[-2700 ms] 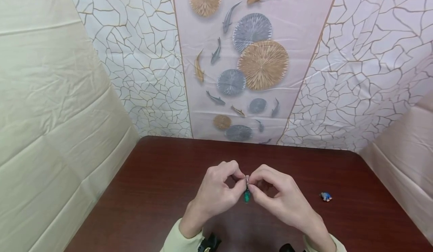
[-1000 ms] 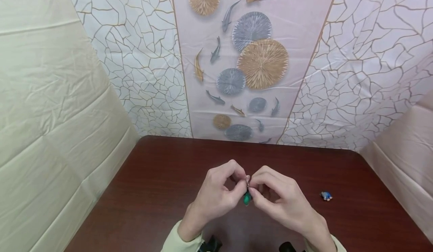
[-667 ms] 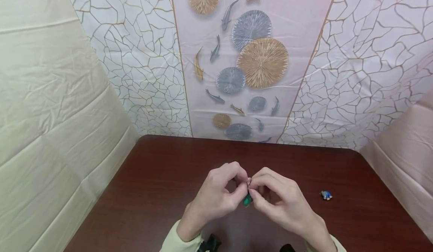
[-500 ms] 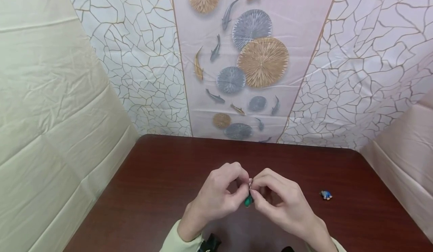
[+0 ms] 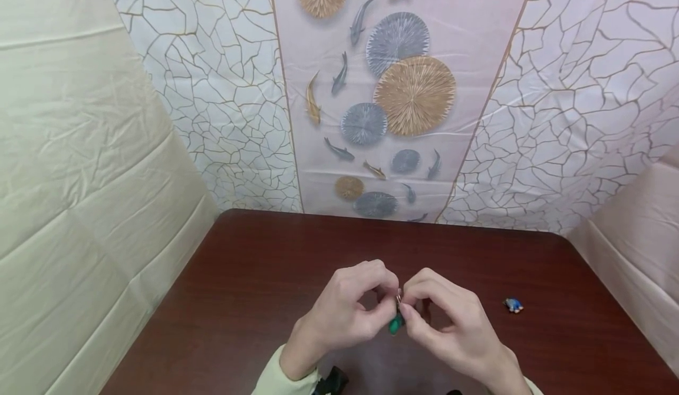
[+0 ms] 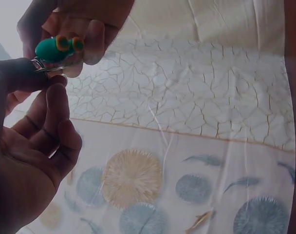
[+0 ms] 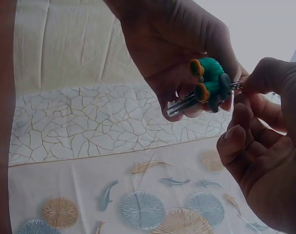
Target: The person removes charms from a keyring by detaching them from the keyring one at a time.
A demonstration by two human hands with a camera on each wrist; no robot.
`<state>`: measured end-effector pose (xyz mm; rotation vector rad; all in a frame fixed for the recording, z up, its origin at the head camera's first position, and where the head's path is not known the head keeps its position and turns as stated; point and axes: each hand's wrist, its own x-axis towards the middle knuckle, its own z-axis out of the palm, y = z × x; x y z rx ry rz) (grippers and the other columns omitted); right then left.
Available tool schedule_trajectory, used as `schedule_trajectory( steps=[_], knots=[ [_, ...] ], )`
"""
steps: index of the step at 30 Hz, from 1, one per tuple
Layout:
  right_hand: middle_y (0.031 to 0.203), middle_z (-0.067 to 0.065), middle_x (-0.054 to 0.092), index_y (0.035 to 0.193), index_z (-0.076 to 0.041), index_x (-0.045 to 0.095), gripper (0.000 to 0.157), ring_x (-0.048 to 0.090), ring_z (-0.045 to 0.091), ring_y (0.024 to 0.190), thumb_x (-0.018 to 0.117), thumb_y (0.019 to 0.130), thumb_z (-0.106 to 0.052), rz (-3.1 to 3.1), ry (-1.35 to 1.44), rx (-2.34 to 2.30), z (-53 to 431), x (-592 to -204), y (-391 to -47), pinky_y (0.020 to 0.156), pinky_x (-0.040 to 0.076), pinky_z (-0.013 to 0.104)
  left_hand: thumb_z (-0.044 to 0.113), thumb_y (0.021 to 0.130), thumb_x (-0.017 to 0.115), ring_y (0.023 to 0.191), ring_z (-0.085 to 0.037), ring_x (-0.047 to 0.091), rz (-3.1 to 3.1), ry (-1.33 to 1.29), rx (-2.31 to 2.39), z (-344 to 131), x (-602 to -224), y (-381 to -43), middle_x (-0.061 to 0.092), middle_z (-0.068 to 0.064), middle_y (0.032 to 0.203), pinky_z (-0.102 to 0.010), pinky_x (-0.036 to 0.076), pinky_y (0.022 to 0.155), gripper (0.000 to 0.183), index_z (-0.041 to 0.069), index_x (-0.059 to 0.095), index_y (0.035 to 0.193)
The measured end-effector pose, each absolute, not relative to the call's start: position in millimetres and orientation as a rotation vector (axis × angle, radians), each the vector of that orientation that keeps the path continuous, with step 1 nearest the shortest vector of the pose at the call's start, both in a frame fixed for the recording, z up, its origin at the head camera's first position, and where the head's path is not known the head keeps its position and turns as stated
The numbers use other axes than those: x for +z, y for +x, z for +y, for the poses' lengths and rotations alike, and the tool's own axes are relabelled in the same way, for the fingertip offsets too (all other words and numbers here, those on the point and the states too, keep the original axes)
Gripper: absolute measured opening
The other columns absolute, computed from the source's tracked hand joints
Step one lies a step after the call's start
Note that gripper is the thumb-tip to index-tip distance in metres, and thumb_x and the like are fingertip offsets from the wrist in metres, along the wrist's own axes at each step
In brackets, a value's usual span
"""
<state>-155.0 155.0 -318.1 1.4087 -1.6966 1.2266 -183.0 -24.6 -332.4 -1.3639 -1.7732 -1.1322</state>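
Both hands meet above the table and pinch a metal key ring, which carries a green figure charm [image 5: 395, 324]. My left hand [image 5: 347, 309] holds the ring between thumb and forefinger. From the other side, the thumb and forefinger of my right hand [image 5: 456, 327] pinch it too. In the right wrist view the charm [image 7: 211, 78] has orange round ends and a dark part beside the key ring [image 7: 236, 87]. A silver key-like blade [image 7: 183, 104] hangs next to it. The left wrist view shows the charm [image 6: 49, 49] and coiled ring [image 6: 38, 64], whose rest the fingertips hide.
A small blue figure [image 5: 513, 305] lies on the dark red-brown table [image 5: 254, 265], right of the hands. A patterned cloth [image 5: 239, 88] hangs behind the table's far edge, with pale cloth [image 5: 79, 206] at the left side. A black wrist device [image 5: 331, 380] shows at the left sleeve.
Both hands have shifted slightly right and nearer the body, with the key ring between them. The green charm now leans more to the left. The pinching grips look the same.
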Motion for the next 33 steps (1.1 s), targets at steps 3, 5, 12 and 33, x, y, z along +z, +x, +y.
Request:
schedule_trajectory(
  steps=[3, 5, 12, 33],
  knots=[
    [0.083, 0.005, 0.056, 0.087, 0.003, 0.059, 0.007, 0.05, 0.005, 0.072, 0.063, 0.085, 0.009, -1.665, 1.427, 1.251, 154, -319, -155, 0.057, 0.041, 0.012, -0.012, 0.075, 0.06, 0.067, 0.0, 0.054, -1.771, -1.385, -1.227, -23, -333, -182, 0.055, 0.003, 0.072, -0.007, 0.047, 0.065, 0.025, 0.011, 0.056, 0.084],
    [0.083, 0.005, 0.056, 0.087, 0.004, 0.059, 0.006, 0.05, 0.006, 0.072, 0.063, 0.086, 0.008, -1.641, 1.444, 1.271, 154, -320, -154, 0.056, 0.041, 0.012, -0.012, 0.075, 0.06, 0.066, 0.0, 0.054, -1.779, -1.379, -1.256, -23, -333, -181, 0.056, 0.002, 0.072, -0.007, 0.048, 0.064, 0.025, 0.011, 0.055, 0.083],
    [0.083, 0.007, 0.056, 0.087, 0.005, 0.059, 0.006, 0.05, 0.008, 0.073, 0.063, 0.085, 0.009, -1.596, 1.48, 1.32, 152, -321, -155, 0.056, 0.041, 0.013, -0.012, 0.073, 0.059, 0.062, 0.001, 0.049, -1.772, -1.34, -1.361, -20, -334, -179, 0.054, 0.002, 0.067, -0.007, 0.045, 0.057, 0.025, 0.011, 0.054, 0.081],
    [0.082, 0.007, 0.053, 0.086, 0.006, 0.056, 0.009, 0.049, 0.007, 0.071, 0.063, 0.083, 0.012, -1.578, 1.488, 1.319, 151, -312, -157, 0.054, 0.039, 0.011, 0.0, 0.089, 0.064, 0.07, 0.003, 0.064, -2.019, -1.392, -1.317, -35, -327, -175, 0.073, 0.0, 0.08, -0.007, 0.05, 0.065, 0.01, 0.006, 0.06, 0.096]
  ],
)
